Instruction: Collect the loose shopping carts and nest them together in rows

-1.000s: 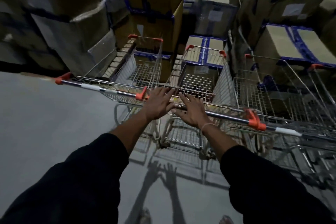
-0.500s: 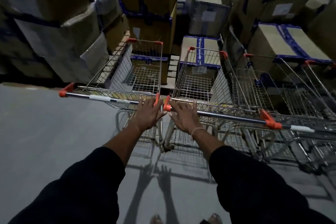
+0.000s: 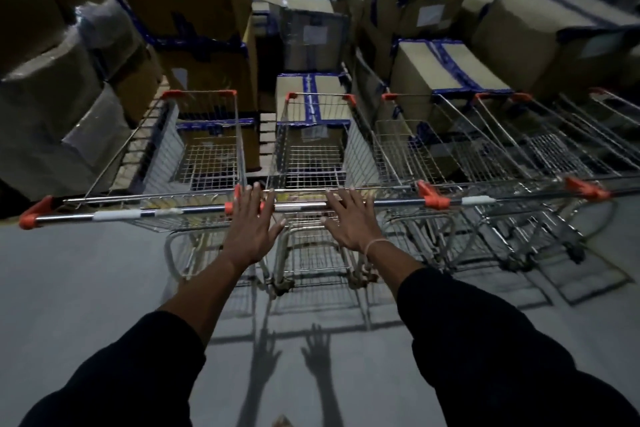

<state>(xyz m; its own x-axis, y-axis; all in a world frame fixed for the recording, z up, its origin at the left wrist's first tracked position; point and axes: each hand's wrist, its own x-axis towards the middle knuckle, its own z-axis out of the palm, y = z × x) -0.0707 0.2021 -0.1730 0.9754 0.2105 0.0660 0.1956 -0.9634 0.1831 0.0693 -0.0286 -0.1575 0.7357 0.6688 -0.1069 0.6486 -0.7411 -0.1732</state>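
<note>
Both hands lie flat with fingers spread, gripping nothing: the left hand (image 3: 252, 222) and right hand (image 3: 349, 218) rest on the handle (image 3: 301, 207) of the middle cart (image 3: 311, 156) at 12 o'clock. To push well, I would press evenly so it runs straight beside the left cart (image 3: 194, 156). The carts toward 3 o'clock (image 3: 519, 156) blur together, so how they nest is unclear.

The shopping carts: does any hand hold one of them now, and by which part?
Nothing is gripped. The left hand and right hand lie open, fingers straight, over the middle cart's handle bar; whether they touch it cannot be told.
</note>
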